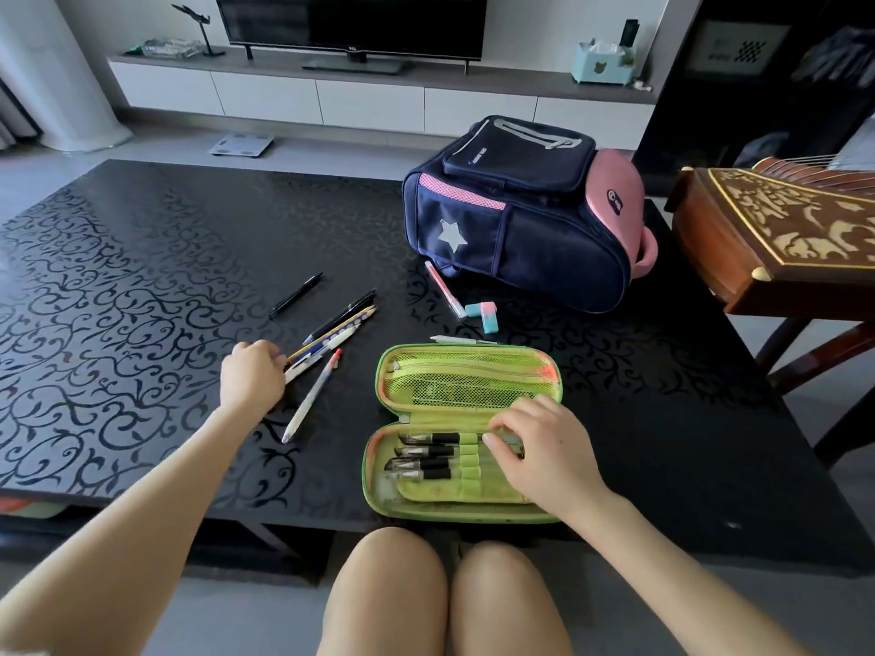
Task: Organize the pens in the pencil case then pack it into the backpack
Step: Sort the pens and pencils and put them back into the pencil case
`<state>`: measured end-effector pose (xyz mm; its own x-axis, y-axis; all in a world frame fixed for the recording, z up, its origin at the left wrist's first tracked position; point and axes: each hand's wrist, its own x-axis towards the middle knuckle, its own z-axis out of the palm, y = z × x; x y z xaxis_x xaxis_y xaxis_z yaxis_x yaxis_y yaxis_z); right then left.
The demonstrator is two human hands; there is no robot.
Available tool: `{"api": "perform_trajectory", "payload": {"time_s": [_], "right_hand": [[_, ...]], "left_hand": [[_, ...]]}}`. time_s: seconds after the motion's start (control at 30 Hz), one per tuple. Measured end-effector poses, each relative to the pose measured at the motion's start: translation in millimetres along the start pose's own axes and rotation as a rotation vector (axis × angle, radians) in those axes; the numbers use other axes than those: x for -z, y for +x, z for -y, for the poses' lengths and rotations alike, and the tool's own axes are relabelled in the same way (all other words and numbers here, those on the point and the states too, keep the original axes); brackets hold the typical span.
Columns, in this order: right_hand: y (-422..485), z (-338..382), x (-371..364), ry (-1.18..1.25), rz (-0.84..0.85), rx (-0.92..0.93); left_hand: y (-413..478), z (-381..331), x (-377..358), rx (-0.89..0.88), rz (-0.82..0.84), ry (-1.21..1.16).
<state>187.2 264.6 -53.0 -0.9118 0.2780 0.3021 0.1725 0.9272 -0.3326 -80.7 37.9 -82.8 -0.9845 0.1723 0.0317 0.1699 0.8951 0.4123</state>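
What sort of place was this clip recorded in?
Most likely a home living room: a television stands on a long low white cabinet along the far wall, a black patterned coffee table sits before it, and a bathroom scale lies on the floor.

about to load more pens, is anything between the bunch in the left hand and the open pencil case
One loose red-tipped pen lies on the table between the left hand's bunch of pens and the pencil case. The right hand also covers part of its loops.
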Motion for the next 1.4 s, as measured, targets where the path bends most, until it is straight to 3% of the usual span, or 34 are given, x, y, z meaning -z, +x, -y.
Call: {"api": "perform_trajectory", "payload": {"time_s": [0.13,0.33,0.53,0.63,0.77,0.87,1.03,1.17,1.3,1.4], "right_hand": [[-3,4,-7,0.054,0.017,0.006],[-6,0,-8,0.037,0.038,0.011],[-7,2,-1,0.024,0.056,0.013],[-7,7,2,0.038,-0.023,0.002],[-3,19,11,0.15,-0.085,-0.089],[-5,29,18,0.31,0.037,-0.164],[-20,27,20,0.338,0.112,-0.14],[-26,31,16,0.336,0.183,-0.137],[-30,43,-4,0.128,0.231,-0.195],[-32,44,-13,0.196,0.214,-0.306]], "left_hand": [[16,-5,1,-0.047,0.089,-0.104],[24,-9,11,-0.23,0.286,0.038],[23,-2,28,-0.255,0.181,-0.024],[5,0,48,-0.23,0.104,-0.144],[-56,-9,66,-0.44,0.195,-0.179],[-105,-12,65,-0.635,0.336,-0.17],[-136,-18,55,-0.685,0.366,-0.139],[-161,-52,30,-0.854,0.406,-0.166],[-179,-82,-13,-0.707,0.328,-0.271],[-172,-84,-25,-0.607,0.279,-0.307]]}}
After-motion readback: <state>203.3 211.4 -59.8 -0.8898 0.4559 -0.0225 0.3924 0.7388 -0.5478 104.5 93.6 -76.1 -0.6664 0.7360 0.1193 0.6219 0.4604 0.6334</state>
